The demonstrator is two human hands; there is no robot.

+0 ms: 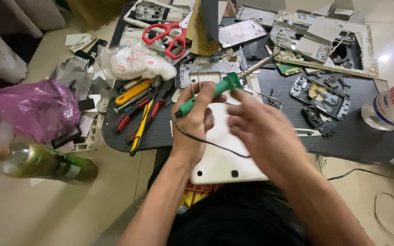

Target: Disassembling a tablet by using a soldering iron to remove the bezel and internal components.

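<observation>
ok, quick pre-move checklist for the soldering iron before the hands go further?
1. Iron held firmly: ok. The left hand wraps the green soldering iron by its handle.
2. Tip away from skin: ok. The metal tip points up and away from both hands.
3. Right hand placement: cannot tell. The right hand is blurred, fingers near the handle's front end.
4. Cord free: ok. The black cord loops across the white tablet back, unsnagged.
5. Tip landing area: not ok. Loose metal frames crowd the black tabletop beneath it.
6. Iron hot: cannot tell.
</observation>
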